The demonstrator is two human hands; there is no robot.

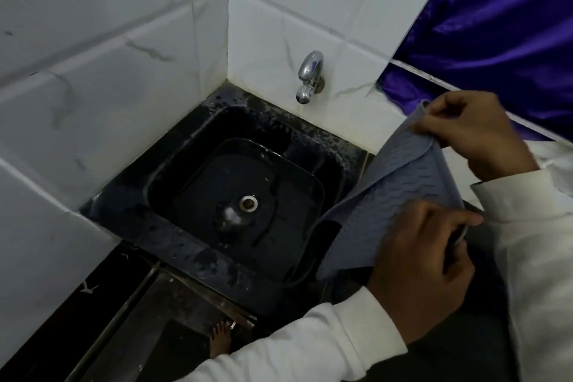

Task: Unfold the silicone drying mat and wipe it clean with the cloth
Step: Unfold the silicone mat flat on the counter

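So both hands are on the silicone drying mat [400, 195], the grey one with wavy ridges, held up off the right edge of the black sink [192, 253]. It's partly folded: one flap bends over near the top and the lower left corner droops down over the sink's right rim, just touching or hanging right above it, hard to say which. The left hand [424, 260] is at the near edge of the mat, fingers curled and clamped around that edge with the thumb on top. The right hand [474, 136] is at the far edge, up near the back corner by the wall, pinching the raised rim of the mat between thumb and fingertips. Both arms are in white sleeves [310, 347].

The sink basin is wet, with a bit of foam next to the round drain [248, 203]. A chrome tap [310, 76] sticks out of the white tiled wall [93, 77] above the sink's back edge. Purple shiny fabric [496, 25] hangs at the top right behind the right hand. A bare foot [220, 339] shows on the dark floor below the sink's front edge
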